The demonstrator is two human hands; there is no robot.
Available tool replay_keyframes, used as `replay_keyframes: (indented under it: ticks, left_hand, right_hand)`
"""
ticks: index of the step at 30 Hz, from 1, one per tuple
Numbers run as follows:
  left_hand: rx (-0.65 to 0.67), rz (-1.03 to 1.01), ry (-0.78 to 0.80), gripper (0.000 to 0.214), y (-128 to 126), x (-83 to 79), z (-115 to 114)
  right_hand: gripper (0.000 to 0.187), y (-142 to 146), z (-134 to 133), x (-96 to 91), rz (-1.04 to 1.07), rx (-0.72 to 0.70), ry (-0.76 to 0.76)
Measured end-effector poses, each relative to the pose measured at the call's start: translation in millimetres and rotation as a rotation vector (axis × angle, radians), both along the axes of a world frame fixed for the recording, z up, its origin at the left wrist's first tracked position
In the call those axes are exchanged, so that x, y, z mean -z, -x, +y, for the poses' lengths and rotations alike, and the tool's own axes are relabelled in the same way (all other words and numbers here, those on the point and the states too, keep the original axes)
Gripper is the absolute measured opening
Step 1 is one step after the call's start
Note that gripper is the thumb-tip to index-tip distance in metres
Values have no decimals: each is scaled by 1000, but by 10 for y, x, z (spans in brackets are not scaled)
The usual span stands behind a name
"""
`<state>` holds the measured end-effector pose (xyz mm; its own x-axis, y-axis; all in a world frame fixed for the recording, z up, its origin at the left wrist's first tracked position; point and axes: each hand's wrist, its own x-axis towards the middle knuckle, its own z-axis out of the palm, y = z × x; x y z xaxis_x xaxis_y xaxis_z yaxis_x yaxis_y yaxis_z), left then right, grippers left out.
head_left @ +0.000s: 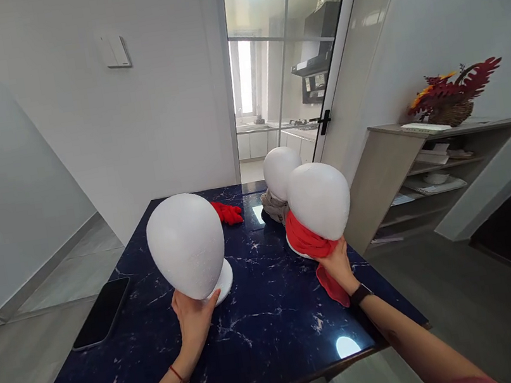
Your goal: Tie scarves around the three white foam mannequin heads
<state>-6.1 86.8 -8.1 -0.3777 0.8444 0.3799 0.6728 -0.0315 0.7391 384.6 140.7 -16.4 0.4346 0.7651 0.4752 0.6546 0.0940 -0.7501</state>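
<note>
My left hand (194, 319) is closed around the neck of a white foam mannequin head (186, 243), whose round base rests on the table. My right hand (338, 267) is wrapped around the neck of a second foam mannequin head (320, 198) at the right. A red scarf (307, 236) winds about that neck, with one end (332, 287) hanging onto the table beneath my wrist. Behind it stands a third foam mannequin head (281, 170) with a grey-brown cloth (274, 208) round its neck. My fingertips are partly hidden behind both necks.
A dark blue marbled table (267, 330) carries everything. Bunched red cloth (228, 212) lies behind the left head, and a black phone (102, 312) lies near the left edge. Beyond are a glass door (283, 53) and, at right, a shelf unit (388, 178) with a flower basket (454, 104).
</note>
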Motion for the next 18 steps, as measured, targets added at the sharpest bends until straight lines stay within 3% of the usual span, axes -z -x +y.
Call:
replay_keyframes:
  ticks: [5,9,11,13,16,18]
  left_hand:
    - [28,69,-25,76,35,15,21]
    - [25,140,37,84,97,-11,50]
    - [23,158,108,88,146,-43,76]
    - [16,157,183,93,202,-82,116]
    - [1,159,240,98,282,-127,191]
    - [2,159,231,99,326,-132,236]
  right_hand:
    - [122,81,-266,-81,-74,12,20]
    - [106,412,-669,-325,-169,47,-116]
    - [83,651,-794,-440,-176,-119,-130]
    - [68,895,-803,-491,-198,-404,-67]
    - [66,1227,-580,-424,-225,-778,48]
    - [63,1415,-301,-333,-211,-852,59]
